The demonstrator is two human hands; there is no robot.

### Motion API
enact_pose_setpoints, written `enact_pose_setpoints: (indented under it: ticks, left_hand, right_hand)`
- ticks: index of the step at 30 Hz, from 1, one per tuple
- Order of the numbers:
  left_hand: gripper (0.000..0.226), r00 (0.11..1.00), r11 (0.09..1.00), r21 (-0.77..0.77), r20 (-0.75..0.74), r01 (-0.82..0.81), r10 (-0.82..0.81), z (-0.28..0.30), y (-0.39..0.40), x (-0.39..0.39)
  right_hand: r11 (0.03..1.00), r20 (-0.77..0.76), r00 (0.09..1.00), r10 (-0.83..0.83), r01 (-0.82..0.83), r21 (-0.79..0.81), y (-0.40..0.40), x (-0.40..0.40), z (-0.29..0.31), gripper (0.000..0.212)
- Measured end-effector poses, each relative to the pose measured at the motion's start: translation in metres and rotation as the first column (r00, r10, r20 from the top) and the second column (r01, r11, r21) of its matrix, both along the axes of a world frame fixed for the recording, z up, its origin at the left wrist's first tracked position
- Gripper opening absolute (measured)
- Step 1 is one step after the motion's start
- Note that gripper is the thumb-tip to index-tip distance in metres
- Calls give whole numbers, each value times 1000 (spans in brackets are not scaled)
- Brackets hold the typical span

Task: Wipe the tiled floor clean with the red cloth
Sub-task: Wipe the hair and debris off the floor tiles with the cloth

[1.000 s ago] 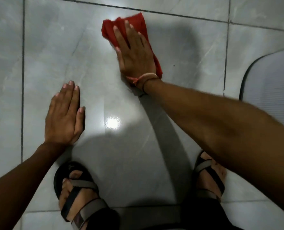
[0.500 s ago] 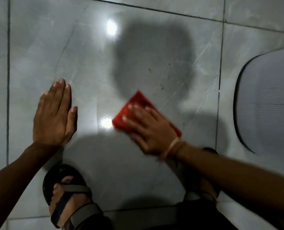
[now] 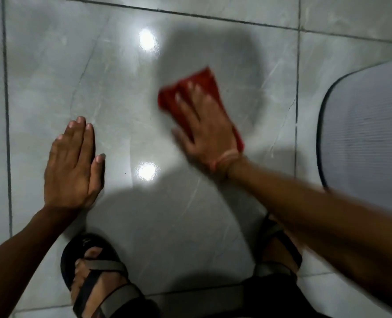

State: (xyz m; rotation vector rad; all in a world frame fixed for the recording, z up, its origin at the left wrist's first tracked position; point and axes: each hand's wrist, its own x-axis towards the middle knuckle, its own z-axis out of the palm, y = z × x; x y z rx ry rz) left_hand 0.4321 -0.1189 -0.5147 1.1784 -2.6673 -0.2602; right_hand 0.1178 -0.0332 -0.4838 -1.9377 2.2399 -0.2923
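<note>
The red cloth (image 3: 204,82) lies flat on the glossy grey tiled floor (image 3: 121,92), right of the tile's middle. My right hand (image 3: 207,131) presses down on it with fingers spread, and cloth edges show beyond the fingertips and beside the wrist; both are blurred by motion. A thin band circles that wrist. My left hand (image 3: 72,164) rests palm-down on the same tile at the left, fingers together, holding nothing.
A pale grey mat (image 3: 369,125) with a dark rounded edge lies on the floor at the right. My two feet in dark strapped sandals (image 3: 98,271) stand at the bottom. Dark grout lines run along the left, top and right of the tile.
My right hand slid the cloth from the far upper part of the tile toward me, then back away and to the right. The left hand stayed planted.
</note>
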Motion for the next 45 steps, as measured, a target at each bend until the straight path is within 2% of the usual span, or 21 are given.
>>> enact_pose_setpoints:
  ticks: [2, 4, 7, 9, 11, 14, 16, 18, 20, 22, 28, 30, 33, 36, 38, 42, 45]
  left_hand:
    - [63, 1000, 1000, 0, 4, -22, 22, 1, 0, -1]
    - [63, 1000, 1000, -1, 2, -23, 23, 1, 1, 0]
    - [63, 1000, 999, 25, -14, -26, 26, 1, 0, -2]
    - [64, 1000, 999, 27, -12, -20, 21, 2, 0, -1]
    - [63, 1000, 1000, 21, -4, -13, 13, 2, 0, -1]
    - [63, 1000, 1000, 1, -8, -16, 16, 2, 1, -1]
    - [63, 1000, 1000, 6, -12, -7, 8, 2, 0, -1]
    - [62, 1000, 1000, 16, -15, -4, 4, 3, 1, -1]
    - [62, 1000, 1000, 15, -21, -4, 5, 3, 0, -1]
    - [63, 1000, 1000, 16, -19, -5, 6, 4, 0, 0]
    - [62, 1000, 1000, 16, -1, -17, 17, 0, 0, -1]
    - [63, 1000, 1000, 21, -3, -11, 11, 1, 0, -2]
    - [63, 1000, 1000, 25, -10, -13, 13, 3, -1, -2]
    - [63, 1000, 999, 30, -15, -27, 27, 3, 1, -2]
    - [63, 1000, 1000, 26, -23, -17, 18, 4, 1, -3]
    - [63, 1000, 1000, 12, -6, -3, 3, 2, 0, -1]
    - [62, 1000, 1000, 9, -11, 6, -6, 2, 0, -1]
  right_hand:
    - [983, 70, 985, 158, -163, 78, 87, 38, 8, 73]
    - [955, 73, 968, 242, -251, 157, 138, 50, 9, 75]
    - [938, 51, 951, 305, -309, 155, 126, 28, 2, 74]
    - [962, 54, 965, 256, -259, 86, 86, 8, 2, 74]
    - [996, 26, 996, 90, -90, 21, 33, -18, -1, 73]
    - [996, 22, 996, -88, 87, 35, -30, -36, 5, 76]
    - [995, 23, 996, -87, 85, 57, -19, -27, 6, 79]
    - [999, 38, 999, -13, 12, 44, 33, -7, 10, 83]
    - [994, 104, 993, 49, -59, 94, 85, 12, 15, 86]
    - [990, 146, 988, 43, -62, 127, 99, 15, 14, 82]
    - [997, 55, 996, -72, 74, -32, -49, -30, 4, 67]
    - [996, 31, 996, -87, 88, -36, -51, -24, 3, 67]
    - [1000, 74, 997, 15, -15, -9, 35, -1, 1, 72]
    - [993, 119, 991, 69, -79, 85, 116, 1, 10, 77]
    - [998, 106, 994, -1, -6, 70, 101, -26, 8, 77]
    - [973, 62, 971, -232, 231, 16, -6, -57, 3, 77]
    - [969, 101, 963, -248, 247, 23, 16, -30, 3, 80]
